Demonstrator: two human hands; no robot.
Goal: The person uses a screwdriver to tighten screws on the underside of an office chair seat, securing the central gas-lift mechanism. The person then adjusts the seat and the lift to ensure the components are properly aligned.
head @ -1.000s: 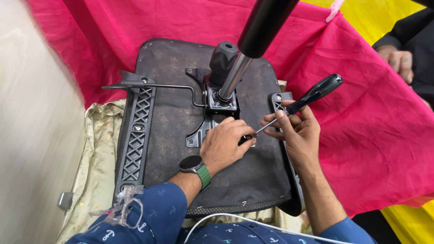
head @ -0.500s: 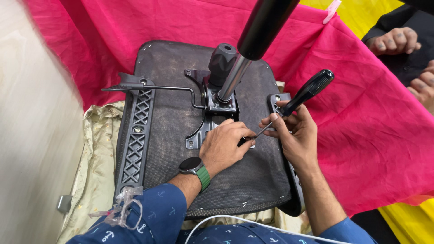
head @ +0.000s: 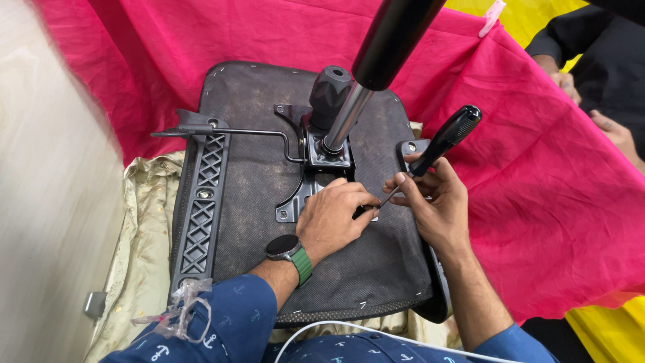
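Head view shows your screwdriver slanting over the upturned chair seat, its black handle high toward the seat's right edge and its thin shaft running down-left to a spot just right of the seat's middle. Your right hand wraps the lower part of the handle, fingers curled and pressed together around it. Your left hand lies palm-down on the seat beside the tip, its fingers bunched and pinching at the point where the shaft meets the metal bracket; what sits between them is hidden. A dark watch with a green strap is on that wrist.

The bracket carries the mounting plate at the seat's centre, from which the chrome column rises into a thick black tube toward you. A black knob stands just behind the plate. A thin lever rod runs from the plate to the seat's left edge, above a black lattice arm support.

The seat rests on a pink cloth and a pale cloth. Another person's hands show at the right edge.
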